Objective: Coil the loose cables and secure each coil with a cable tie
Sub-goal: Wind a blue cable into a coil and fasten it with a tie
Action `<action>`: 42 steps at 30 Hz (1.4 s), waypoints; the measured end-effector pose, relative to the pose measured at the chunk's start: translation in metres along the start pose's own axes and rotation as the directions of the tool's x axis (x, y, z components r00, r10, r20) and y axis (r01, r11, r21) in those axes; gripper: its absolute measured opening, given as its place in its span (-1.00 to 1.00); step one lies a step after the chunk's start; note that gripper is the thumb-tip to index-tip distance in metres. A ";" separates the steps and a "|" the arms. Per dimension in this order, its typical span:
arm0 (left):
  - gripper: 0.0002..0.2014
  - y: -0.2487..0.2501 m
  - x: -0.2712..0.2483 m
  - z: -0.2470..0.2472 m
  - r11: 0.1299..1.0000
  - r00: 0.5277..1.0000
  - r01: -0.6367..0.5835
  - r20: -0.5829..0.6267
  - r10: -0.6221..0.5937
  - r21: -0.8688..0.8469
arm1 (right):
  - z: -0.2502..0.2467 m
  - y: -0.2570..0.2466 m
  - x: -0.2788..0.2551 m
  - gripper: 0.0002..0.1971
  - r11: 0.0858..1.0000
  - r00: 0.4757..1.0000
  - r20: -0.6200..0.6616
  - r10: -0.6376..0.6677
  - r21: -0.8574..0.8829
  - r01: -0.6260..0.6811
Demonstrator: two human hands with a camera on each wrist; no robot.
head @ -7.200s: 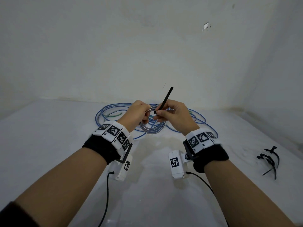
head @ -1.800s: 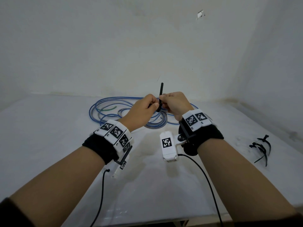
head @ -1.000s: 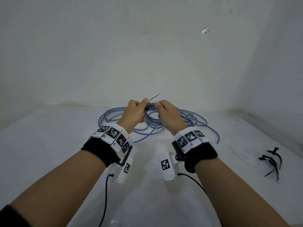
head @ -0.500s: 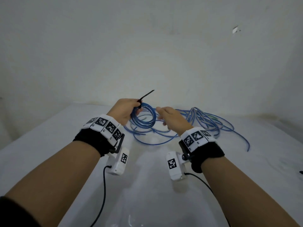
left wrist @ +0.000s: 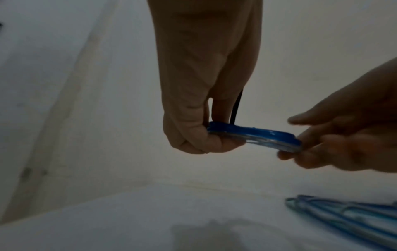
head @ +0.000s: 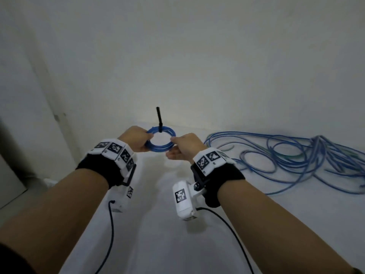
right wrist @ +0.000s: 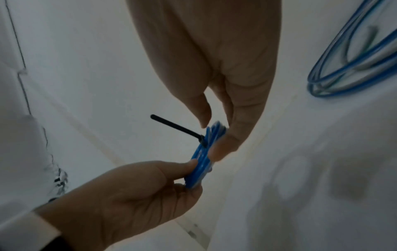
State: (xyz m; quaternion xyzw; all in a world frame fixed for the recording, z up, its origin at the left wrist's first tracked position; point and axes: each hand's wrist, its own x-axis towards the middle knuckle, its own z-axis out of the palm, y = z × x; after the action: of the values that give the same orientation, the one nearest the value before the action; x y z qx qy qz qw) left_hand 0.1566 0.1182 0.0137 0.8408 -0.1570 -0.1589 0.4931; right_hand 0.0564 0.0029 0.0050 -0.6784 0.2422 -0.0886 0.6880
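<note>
A small coil of blue cable (head: 160,146) is held up above the white table (head: 154,224). A black cable tie (head: 159,119) wraps its far side, with the tail sticking straight up. My left hand (head: 147,140) grips the coil's left side, fingers curled round the strands (left wrist: 253,135). My right hand (head: 172,145) pinches the right side between thumb and fingers (right wrist: 227,141). In the right wrist view the tie's tail (right wrist: 174,127) points away from the coil (right wrist: 200,158).
A loose tangle of blue cables (head: 296,157) sprawls over the table to the right, also seen in the wrist views (left wrist: 348,219) (right wrist: 348,68). White walls close off the back and left. The table's left edge (head: 65,204) drops away beside my left forearm.
The view has swung left, leaving the loose cables off to the right. The tied coil has been carried left, clear of the tangle. The tie's tail now stands upright, and my right hand pinches the coil.
</note>
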 end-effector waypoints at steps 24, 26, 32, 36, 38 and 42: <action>-0.63 -0.021 0.062 -0.018 0.732 0.992 0.099 -0.123 -0.022 0.674 | -0.123 0.013 0.032 -0.73 0.663 0.991 -0.120 0.065 -0.737 -0.133; -0.63 0.000 0.054 -0.003 0.750 0.995 0.039 -0.097 0.034 0.660 | -0.143 0.010 0.018 -0.74 0.589 0.990 -0.134 0.047 -0.797 -0.135; -0.63 0.051 0.035 0.053 0.803 0.988 -0.041 -0.094 0.121 0.595 | -0.200 0.021 -0.031 -0.60 0.294 0.987 -0.135 0.083 -0.943 -0.154; -0.64 0.056 0.029 0.075 0.795 0.986 -0.090 -0.058 0.155 0.600 | -0.222 0.034 -0.053 -0.61 0.252 0.995 -0.056 0.084 -0.965 -0.076; -0.68 0.059 0.019 0.089 0.785 0.983 -0.124 -0.034 0.181 0.607 | -0.230 0.041 -0.060 -0.59 0.249 0.992 0.005 0.129 -0.968 -0.028; -0.76 0.069 -0.005 0.124 0.774 0.968 -0.250 0.150 0.200 0.582 | -0.242 0.050 -0.065 -0.80 0.214 0.977 0.131 0.170 -0.972 0.094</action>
State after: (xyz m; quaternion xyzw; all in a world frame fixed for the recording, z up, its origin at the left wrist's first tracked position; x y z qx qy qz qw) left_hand 0.0924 -0.0082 0.0178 0.9210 -0.3178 -0.0745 0.2127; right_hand -0.1198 -0.1800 -0.0206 -0.9580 0.1869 0.1715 0.1340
